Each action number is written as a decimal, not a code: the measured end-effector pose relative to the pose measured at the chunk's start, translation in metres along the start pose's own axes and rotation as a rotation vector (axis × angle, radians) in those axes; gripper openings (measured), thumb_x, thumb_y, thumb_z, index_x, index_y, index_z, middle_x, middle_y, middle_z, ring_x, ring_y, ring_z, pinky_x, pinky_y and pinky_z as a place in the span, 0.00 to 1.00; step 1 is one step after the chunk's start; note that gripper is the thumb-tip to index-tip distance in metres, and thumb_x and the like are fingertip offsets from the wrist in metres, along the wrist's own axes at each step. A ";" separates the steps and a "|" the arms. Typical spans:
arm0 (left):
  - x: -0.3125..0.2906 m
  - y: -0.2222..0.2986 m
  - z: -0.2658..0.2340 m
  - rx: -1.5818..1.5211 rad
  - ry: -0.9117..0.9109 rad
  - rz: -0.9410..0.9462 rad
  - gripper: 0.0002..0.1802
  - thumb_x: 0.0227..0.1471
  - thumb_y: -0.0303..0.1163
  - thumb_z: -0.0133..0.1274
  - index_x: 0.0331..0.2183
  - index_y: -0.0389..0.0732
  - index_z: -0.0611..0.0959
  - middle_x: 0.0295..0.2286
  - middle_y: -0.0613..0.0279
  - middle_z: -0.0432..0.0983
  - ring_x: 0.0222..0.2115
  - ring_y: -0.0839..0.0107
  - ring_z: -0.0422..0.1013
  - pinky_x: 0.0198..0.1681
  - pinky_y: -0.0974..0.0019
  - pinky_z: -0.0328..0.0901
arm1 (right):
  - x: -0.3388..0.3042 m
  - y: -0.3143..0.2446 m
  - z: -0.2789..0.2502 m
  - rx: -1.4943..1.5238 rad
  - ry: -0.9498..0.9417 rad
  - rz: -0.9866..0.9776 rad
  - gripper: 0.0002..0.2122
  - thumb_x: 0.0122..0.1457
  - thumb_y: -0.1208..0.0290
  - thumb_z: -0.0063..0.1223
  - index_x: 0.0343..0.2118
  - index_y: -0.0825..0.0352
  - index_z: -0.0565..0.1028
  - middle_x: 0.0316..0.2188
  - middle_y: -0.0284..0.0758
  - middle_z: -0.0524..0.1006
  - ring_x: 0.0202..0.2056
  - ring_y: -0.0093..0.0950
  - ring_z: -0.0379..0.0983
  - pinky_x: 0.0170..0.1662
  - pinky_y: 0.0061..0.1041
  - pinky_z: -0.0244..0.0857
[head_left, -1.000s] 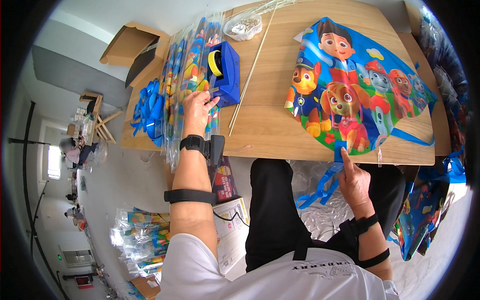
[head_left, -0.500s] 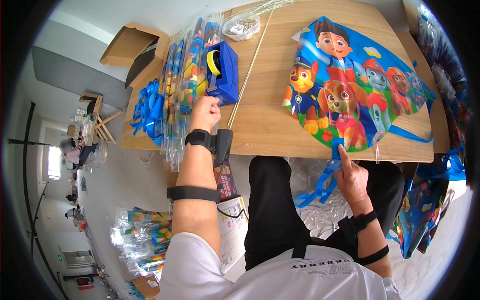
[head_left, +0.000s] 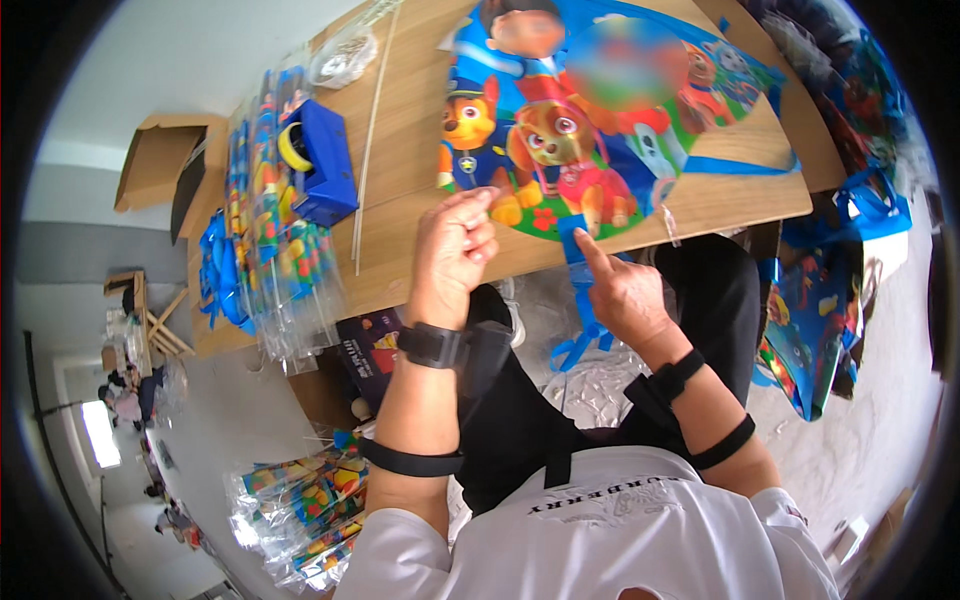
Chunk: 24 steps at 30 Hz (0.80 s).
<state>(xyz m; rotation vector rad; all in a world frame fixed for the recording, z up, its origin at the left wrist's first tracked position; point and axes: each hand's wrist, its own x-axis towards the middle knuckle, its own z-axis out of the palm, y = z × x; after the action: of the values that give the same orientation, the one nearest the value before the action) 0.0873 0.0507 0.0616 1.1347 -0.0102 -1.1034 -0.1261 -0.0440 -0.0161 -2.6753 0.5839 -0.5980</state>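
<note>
A kite (head_left: 570, 150) printed with cartoon dogs lies on the wooden table (head_left: 400, 140). At its lower tip sits the end of a blue ribbon (head_left: 571, 228), whose strands hang below the table edge. My right hand (head_left: 630, 300) holds the ribbon end against the tip with its outstretched index finger; the other fingers are curled. By the kite's lower left edge, my left hand (head_left: 452, 245) is closed in a pinch. Whatever those fingertips hold is too small to make out. Left of this hand stands a blue tape dispenser (head_left: 325, 165) with a yellow-cored roll.
Packed kites (head_left: 265, 200) in clear sleeves lie left of the dispenser, beside bunched blue ribbon (head_left: 218, 265). Thin rods (head_left: 372, 150) and a clear tub (head_left: 345, 58) are farther back. More packs (head_left: 300, 510) lie low on the left; other kites (head_left: 815, 320) hang at right.
My left hand has moved from the tape dispenser rightward to the kite's lower edge. My right index finger stays on the ribbon end. The whole view has shifted and tilted.
</note>
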 end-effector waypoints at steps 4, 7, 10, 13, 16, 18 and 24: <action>0.004 -0.038 0.044 0.056 -0.058 -0.092 0.07 0.54 0.27 0.53 0.34 0.34 0.78 0.14 0.75 0.58 0.09 0.85 0.51 0.11 0.77 0.47 | -0.001 0.001 0.000 -0.020 -0.022 0.010 0.31 0.46 0.74 0.52 0.59 0.63 0.64 0.18 0.33 0.73 0.20 0.32 0.74 0.23 0.32 0.68; 0.006 -0.051 0.051 0.072 0.014 -0.107 0.08 0.54 0.28 0.53 0.35 0.33 0.78 0.14 0.75 0.57 0.09 0.85 0.51 0.11 0.77 0.47 | -0.003 0.001 -0.001 -0.020 -0.030 0.021 0.31 0.46 0.74 0.52 0.59 0.63 0.64 0.18 0.33 0.73 0.19 0.32 0.74 0.23 0.32 0.67; 0.006 -0.057 0.053 0.093 0.039 -0.111 0.09 0.54 0.28 0.53 0.35 0.32 0.78 0.14 0.75 0.57 0.09 0.85 0.51 0.11 0.77 0.47 | -0.004 0.002 0.000 -0.006 -0.025 0.029 0.31 0.47 0.74 0.52 0.59 0.64 0.64 0.17 0.32 0.72 0.19 0.31 0.74 0.23 0.31 0.67; 0.008 -0.060 0.048 0.110 0.058 -0.111 0.09 0.54 0.28 0.53 0.35 0.31 0.78 0.14 0.75 0.58 0.09 0.85 0.51 0.11 0.77 0.47 | -0.003 0.000 0.000 0.005 -0.026 0.032 0.30 0.47 0.74 0.52 0.58 0.65 0.64 0.17 0.32 0.72 0.19 0.31 0.73 0.22 0.31 0.67; 0.008 -0.060 0.045 0.131 0.065 -0.103 0.09 0.54 0.28 0.53 0.35 0.31 0.78 0.14 0.75 0.58 0.09 0.85 0.51 0.11 0.77 0.47 | -0.003 0.000 -0.002 0.014 -0.028 0.037 0.30 0.47 0.74 0.52 0.58 0.65 0.64 0.17 0.32 0.72 0.19 0.31 0.73 0.22 0.31 0.66; 0.009 -0.060 0.045 0.142 0.068 -0.097 0.09 0.54 0.28 0.53 0.35 0.31 0.78 0.14 0.75 0.58 0.09 0.85 0.51 0.11 0.77 0.47 | -0.003 0.001 -0.001 0.021 -0.028 0.038 0.30 0.47 0.75 0.52 0.58 0.65 0.64 0.17 0.32 0.72 0.19 0.31 0.73 0.22 0.31 0.66; 0.010 -0.062 0.044 0.181 0.070 -0.061 0.09 0.53 0.28 0.54 0.34 0.31 0.79 0.14 0.75 0.58 0.09 0.84 0.52 0.11 0.76 0.48 | -0.003 0.000 -0.002 0.024 -0.034 0.040 0.29 0.48 0.74 0.52 0.57 0.66 0.65 0.17 0.33 0.72 0.19 0.32 0.73 0.22 0.31 0.67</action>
<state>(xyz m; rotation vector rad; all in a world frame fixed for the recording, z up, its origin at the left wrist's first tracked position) 0.0265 0.0132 0.0333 1.3425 -0.0209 -1.1337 -0.1295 -0.0432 -0.0158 -2.6399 0.6153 -0.5447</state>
